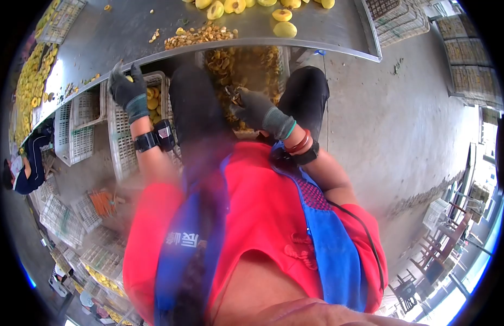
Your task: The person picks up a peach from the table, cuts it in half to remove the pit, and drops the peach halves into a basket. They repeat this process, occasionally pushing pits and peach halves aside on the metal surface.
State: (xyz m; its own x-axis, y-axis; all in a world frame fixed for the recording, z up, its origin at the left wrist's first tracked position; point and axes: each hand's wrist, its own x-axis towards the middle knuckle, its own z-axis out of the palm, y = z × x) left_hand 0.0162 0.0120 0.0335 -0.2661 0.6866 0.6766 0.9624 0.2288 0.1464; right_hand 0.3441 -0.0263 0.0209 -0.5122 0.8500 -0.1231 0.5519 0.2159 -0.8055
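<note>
My left hand [128, 89], in a dark grey glove, is at the table's front edge over a white crate [119, 142] of yellow peach halves [152, 103]. A small bit of yellow fruit [130, 79] shows between its thumb and fingers, mostly covered by the glove. Closed round a small dark metal tool [233, 95], my gloved right hand [258, 112] hangs between my knees. Beneath it is a bin of yellow-brown fruit scraps [219, 62]; the tool's working end is hard to make out.
Cut peaches [285, 29] and a heap of pits [200, 36] lie on the metal table [132, 27]. More crates [81, 111] stand at the left, near another person [32, 168]. Crate stacks [471, 62] and chairs [433, 261] are at the right.
</note>
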